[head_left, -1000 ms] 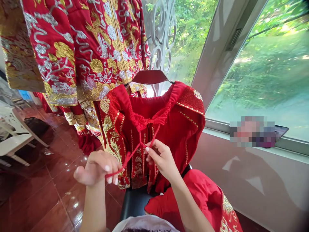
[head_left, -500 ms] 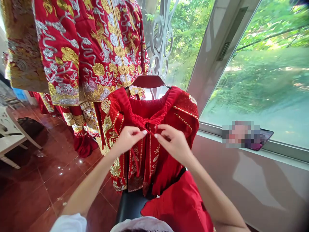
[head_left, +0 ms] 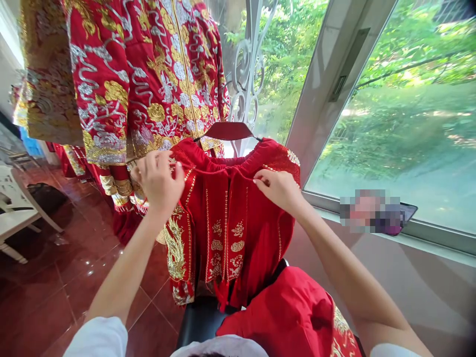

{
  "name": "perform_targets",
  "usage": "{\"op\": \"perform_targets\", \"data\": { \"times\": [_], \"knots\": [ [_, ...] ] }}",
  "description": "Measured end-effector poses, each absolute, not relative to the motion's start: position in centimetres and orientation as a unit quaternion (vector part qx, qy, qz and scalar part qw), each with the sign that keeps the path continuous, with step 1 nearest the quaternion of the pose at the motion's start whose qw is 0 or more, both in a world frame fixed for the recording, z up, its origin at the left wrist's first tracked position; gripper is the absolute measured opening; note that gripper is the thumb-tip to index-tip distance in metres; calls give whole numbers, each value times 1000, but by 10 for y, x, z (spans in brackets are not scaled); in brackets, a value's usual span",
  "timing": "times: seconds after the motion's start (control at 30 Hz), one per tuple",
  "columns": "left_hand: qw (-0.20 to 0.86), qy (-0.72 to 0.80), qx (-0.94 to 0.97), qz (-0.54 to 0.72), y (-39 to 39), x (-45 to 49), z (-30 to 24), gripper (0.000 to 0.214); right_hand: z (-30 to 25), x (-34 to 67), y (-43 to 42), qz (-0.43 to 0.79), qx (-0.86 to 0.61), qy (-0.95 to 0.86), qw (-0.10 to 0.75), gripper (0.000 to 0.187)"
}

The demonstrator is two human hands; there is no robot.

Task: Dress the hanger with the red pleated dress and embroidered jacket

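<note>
Biggest piece here is the red-and-gold embroidered jacket (head_left: 156, 111) hanging behind; leave that alone. The one that matters is the red fabric garment with gold beaded trim (head_left: 256, 213), hung front and centre on a dark red flat-topped hanger (head_left: 228, 131), its neckline gathered into folds.

Grip check: left hand (head_left: 159, 178) looks closed around one end of the thin red cord (head_left: 210, 172), though its palm side is partly hidden. Right hand (head_left: 279, 191) has the other end pinched between thumb and fingertips.

My take: the step is drawing that cord out sideways across the neck. I'd pull both ends evenly and level, so the gathers stay balanced and the front panels hang straight. Go gently, or the shoulders could slip off the hanger. Can't make out the small crossing in the middle; I'd keep it centred.
</note>
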State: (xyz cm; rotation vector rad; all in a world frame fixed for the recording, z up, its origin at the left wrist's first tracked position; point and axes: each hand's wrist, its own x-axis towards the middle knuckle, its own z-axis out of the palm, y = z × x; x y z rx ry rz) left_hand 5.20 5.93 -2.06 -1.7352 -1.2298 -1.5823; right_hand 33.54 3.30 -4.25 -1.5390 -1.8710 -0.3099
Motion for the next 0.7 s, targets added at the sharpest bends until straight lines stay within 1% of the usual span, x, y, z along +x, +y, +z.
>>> {"op": "perform_targets", "data": {
  "times": [0.03,0.1,0.17,0.23,0.33,0.37,0.47,0.53,0.57,0.63,0.7],
  "knots": [
    [251,-443,-647,-567,56,68,-26,16,-40,325,32,-143,-601,-717,323,15],
    [236,-428,-710,-508,53,98,-35,17,-36,306,33,-175,-600,-714,316,19],
    [210,-426,-766,-435,56,120,-44,20,-33,290,36,-173,-594,-712,333,25],
    [198,-444,-785,-384,61,130,-50,20,-32,281,43,-155,-603,-705,340,24],
    [213,-458,-777,-376,69,128,-47,17,-32,279,55,-133,-613,-705,332,16],
    [222,-450,-776,-383,70,124,-43,16,-32,281,58,-128,-608,-708,335,17],
    [251,-414,-792,-372,74,113,-30,14,-33,286,62,-128,-597,-707,356,28],
    [256,-404,-813,-333,74,108,-24,21,-35,286,61,-146,-594,-705,359,34],
    [244,-407,-821,-317,74,108,-22,24,-36,285,60,-154,-590,-707,359,36],
    [189,-423,-826,-322,70,109,-21,26,-37,279,59,-152,-577,-708,377,38],
    [104,-432,-818,-366,66,113,-21,23,-37,272,59,-111,-565,-695,430,35]
  ]
}}
